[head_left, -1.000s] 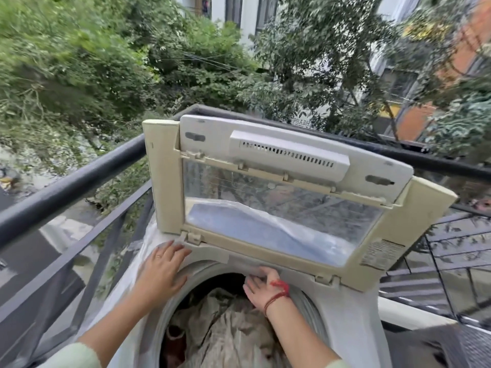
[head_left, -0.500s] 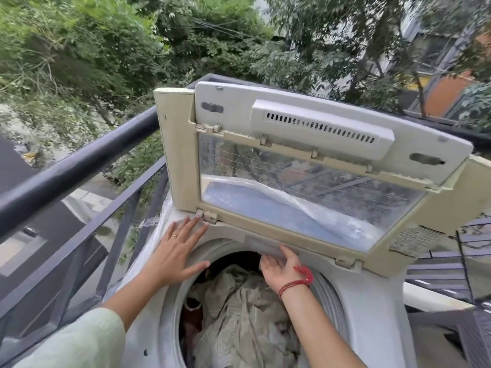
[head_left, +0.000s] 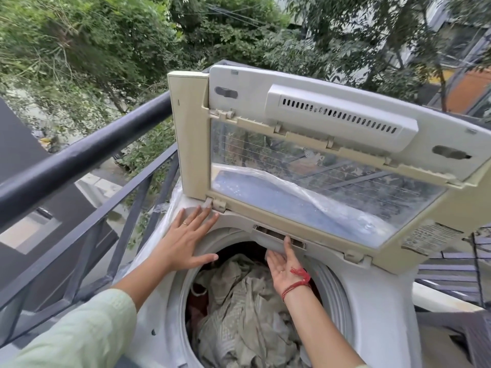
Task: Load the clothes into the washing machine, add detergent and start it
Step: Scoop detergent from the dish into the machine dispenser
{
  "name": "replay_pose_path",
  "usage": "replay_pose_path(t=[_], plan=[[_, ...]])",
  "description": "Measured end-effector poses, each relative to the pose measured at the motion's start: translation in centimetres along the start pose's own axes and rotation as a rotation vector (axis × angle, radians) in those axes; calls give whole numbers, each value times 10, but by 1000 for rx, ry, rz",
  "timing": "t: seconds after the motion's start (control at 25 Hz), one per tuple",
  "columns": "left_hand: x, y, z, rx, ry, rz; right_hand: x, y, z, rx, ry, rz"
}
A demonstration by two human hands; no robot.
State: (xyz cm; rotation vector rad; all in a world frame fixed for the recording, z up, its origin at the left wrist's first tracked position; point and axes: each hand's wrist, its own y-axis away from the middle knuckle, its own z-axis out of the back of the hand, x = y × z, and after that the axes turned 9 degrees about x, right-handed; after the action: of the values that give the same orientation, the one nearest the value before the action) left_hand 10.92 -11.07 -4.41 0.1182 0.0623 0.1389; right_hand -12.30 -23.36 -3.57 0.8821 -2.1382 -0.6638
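A white top-loading washing machine (head_left: 377,309) stands in front of me with its cream, glass-paned lid (head_left: 305,166) folded up at the back. Crumpled beige and dark red clothes (head_left: 239,309) fill the drum. My left hand (head_left: 186,240) lies flat, fingers spread, on the machine's top left of the opening, near the lid hinge. My right hand (head_left: 284,264), palm up with a red thread on the wrist, reaches under the back rim; its fingertips touch a small grey drawer (head_left: 276,237) below the lid. No detergent is in view.
A dark metal balcony railing (head_left: 79,160) runs along the left and behind the machine. Clear plastic wrap (head_left: 279,181) hangs over the machine's back. Trees and buildings lie beyond. More railing bars (head_left: 451,274) stand at the right.
The view has moved closer and tilted down. My right hand turned palm up and its fingers slid up to the grey drawer under the lid. My left hand stays flat on the top.
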Motion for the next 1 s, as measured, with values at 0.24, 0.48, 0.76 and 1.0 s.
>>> replay_pose_path(t=[0.24,0.48,0.76,1.0], plan=[[0,-2,1,13,23,7,-9,13,18,0,73,-28],[-19,-2,-3,100,99,109,-17,25,18,26,43,-70],[-45,10,7,215,141,195,-8,34,17,54,142,-136],[-117,49,3,-238,451,18,-21,75,47,15,657,64]])
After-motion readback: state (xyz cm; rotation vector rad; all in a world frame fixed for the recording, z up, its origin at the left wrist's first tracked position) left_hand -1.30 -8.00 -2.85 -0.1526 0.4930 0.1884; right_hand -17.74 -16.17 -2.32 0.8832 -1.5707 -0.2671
